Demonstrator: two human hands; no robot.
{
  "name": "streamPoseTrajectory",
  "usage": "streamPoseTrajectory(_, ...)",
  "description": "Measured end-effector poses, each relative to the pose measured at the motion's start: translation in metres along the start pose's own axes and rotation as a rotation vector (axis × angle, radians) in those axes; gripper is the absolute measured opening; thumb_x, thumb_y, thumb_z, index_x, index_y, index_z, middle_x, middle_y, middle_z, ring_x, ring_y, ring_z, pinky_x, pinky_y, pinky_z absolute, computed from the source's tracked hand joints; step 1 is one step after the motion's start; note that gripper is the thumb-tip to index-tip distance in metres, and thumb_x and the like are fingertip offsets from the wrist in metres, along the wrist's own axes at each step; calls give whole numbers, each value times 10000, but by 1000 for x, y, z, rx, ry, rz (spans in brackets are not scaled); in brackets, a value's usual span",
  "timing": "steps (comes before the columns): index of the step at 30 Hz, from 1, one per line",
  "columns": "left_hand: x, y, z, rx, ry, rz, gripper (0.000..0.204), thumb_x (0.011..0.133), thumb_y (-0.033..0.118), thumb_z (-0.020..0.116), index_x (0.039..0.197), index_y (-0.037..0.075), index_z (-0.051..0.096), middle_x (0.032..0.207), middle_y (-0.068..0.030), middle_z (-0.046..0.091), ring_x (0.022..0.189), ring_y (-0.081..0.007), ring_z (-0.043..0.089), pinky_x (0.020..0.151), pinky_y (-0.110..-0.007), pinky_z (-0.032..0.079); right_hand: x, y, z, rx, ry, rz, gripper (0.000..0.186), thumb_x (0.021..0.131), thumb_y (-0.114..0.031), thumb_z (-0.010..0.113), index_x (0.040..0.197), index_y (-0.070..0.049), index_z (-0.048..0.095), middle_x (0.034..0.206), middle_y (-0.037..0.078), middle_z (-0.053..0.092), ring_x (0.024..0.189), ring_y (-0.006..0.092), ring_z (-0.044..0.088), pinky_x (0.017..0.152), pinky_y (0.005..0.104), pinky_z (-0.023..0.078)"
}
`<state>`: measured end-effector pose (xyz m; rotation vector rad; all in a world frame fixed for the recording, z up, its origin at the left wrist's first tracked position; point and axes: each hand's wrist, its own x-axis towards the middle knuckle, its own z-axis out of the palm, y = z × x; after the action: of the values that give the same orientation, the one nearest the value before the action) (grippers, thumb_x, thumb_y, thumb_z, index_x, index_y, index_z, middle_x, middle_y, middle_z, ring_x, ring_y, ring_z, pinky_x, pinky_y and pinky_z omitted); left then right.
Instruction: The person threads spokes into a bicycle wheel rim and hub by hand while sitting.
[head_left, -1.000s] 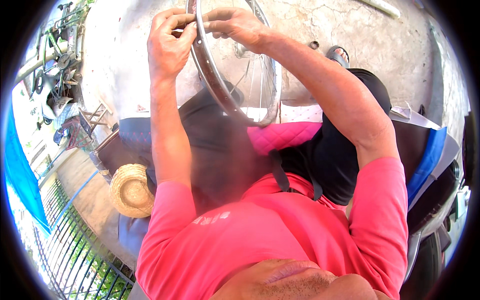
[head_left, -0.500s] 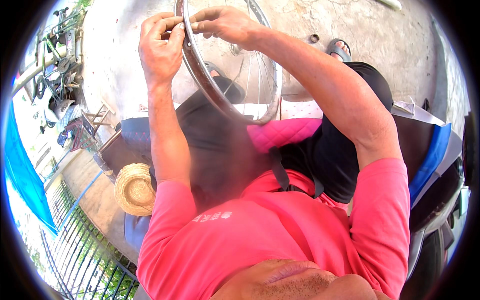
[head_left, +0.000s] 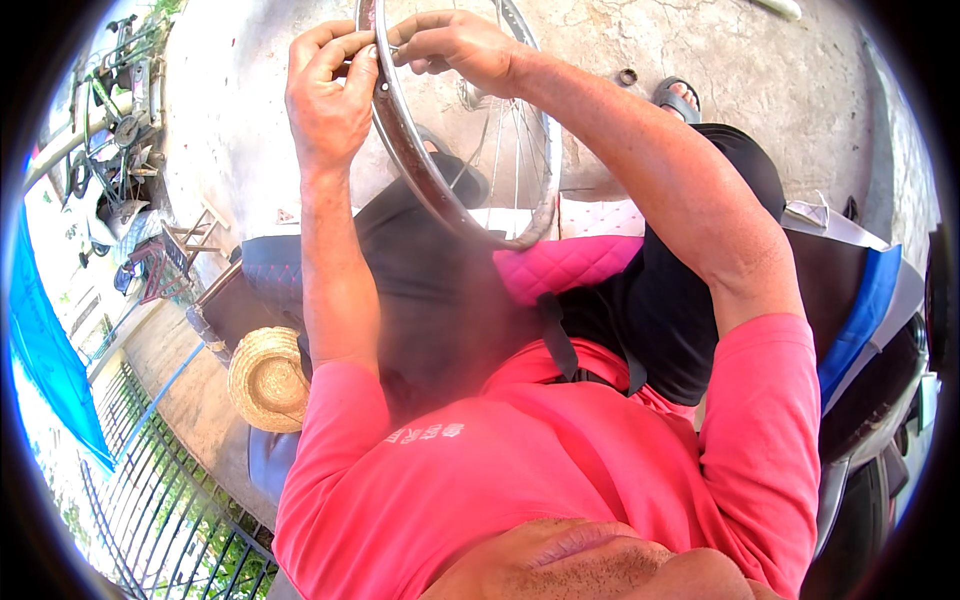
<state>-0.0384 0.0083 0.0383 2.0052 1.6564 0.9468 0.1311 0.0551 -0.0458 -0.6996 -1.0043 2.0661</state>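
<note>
A bicycle wheel rim (head_left: 405, 150) with thin metal spokes stands tilted over my lap, its top cut off by the upper edge of the view. My left hand (head_left: 332, 100) is closed at the rim's outer left side, thumb and forefinger pinching against it. From the inner side, my right hand (head_left: 462, 48) reaches to the same spot with its fingers bent and fingertips together close to the metal. Whatever small part lies between those fingertips is too small to name. A pale round spot shows on the rim just below my fingers.
A pink quilted pad (head_left: 570, 268) lies by my lap. A straw hat (head_left: 270, 378) is at my left, and bicycle parts (head_left: 125, 130) are piled farther off. On the concrete floor lies a small dark ring (head_left: 627, 77). Metal railings (head_left: 185, 490) stand at lower left.
Both hands and the top of the rim have shifted slightly to the right. My right fingers have bent a little more at the rim.
</note>
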Motion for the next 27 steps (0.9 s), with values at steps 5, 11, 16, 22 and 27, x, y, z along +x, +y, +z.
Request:
streamPoseTrajectory(5, 1, 0, 3, -18, 44, 42, 155, 908, 15, 709, 1057, 17, 755, 1190, -97, 620, 869, -159, 684, 749, -278, 598, 1, -1, 4, -44, 15, 11, 273, 923, -237, 721, 1114, -46, 760, 1009, 41, 734, 891, 116, 614, 855, 279, 499)
streamPoseTrajectory(11, 0, 0, 5, -26, 66, 7, 118, 892, 5, 710, 1004, 10, 747, 1169, -95, 638, 875, -163, 688, 754, -289, 597, -2, -3, 7, -150, 34, -26, 236, 928, -232, 760, 1085, -56, 759, 989, 32, 726, 913, 129, 617, 876, 295, 498)
streamPoseTrajectory(16, -1, 2, 0, 11, 44, 47, 134, 896, 10, 701, 1021, 8, 751, 1176, -99, 643, 887, -161, 681, 764, -292, 593, 0, 0, 7, -146, -9, -55, 214, 928, -218, 754, 1085, -73, 741, 987, 13, 705, 928, 117, 615, 886, 294, 488)
streamPoseTrajectory(22, -3, -2, 1, -27, 38, 50, 148, 905, 15, 695, 1041, 9, 755, 1185, -101, 641, 900, -156, 676, 767, -289, 588, -1, 0, 1, -221, -58, -29, 289, 947, -306, 721, 1143, -94, 715, 1018, -3, 687, 963, 98, 608, 905, 298, 475)
streamPoseTrajectory(27, -4, -4, 1, -23, 35, 71, 147, 911, 11, 693, 1046, 8, 753, 1194, -102, 636, 900, -150, 672, 758, -284, 589, -1, 0, 2, -147, -49, -1, 339, 974, -324, 663, 1186, -64, 708, 1089, 31, 707, 961, 110, 622, 937, 303, 490)
